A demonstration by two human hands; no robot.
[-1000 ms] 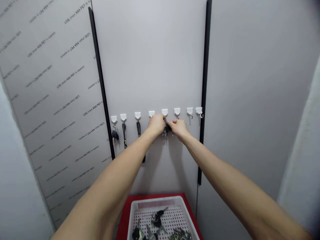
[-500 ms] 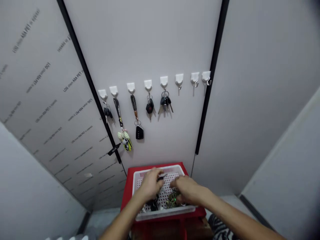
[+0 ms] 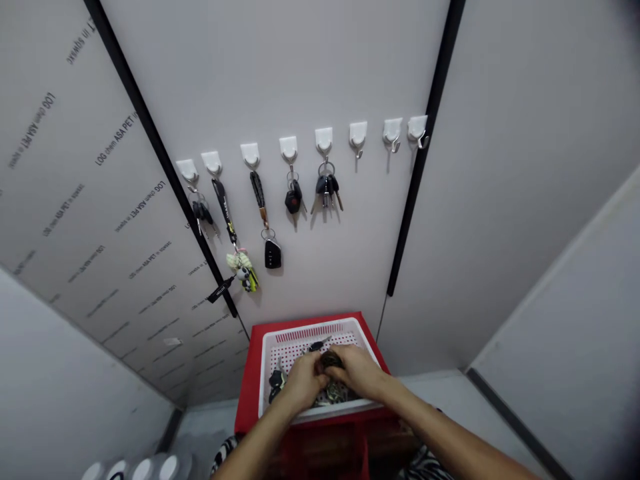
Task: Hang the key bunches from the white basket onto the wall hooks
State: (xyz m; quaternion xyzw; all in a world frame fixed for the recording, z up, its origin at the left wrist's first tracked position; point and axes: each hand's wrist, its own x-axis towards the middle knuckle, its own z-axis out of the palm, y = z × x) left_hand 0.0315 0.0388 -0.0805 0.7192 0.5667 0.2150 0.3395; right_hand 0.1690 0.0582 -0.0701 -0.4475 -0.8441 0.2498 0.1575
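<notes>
Both my hands are down in a white perforated basket that rests on a red stool. My left hand and my right hand are curled together round a dark bunch of keys. More keys lie loose in the basket. On the wall above runs a row of white hooks. The five hooks on the left carry key bunches, the fifth a black-headed set. The three hooks on the right are bare.
A black vertical strip borders the hook panel on the right, another slants on the left. A printed protective film covers the left wall panel. Round white objects show at the bottom left. A zebra-patterned thing lies below the stool.
My hands left the fifth hook, where a key bunch now hangs, and dropped into the basket. They have since closed together on a dark key bunch. The view tilted downward.
</notes>
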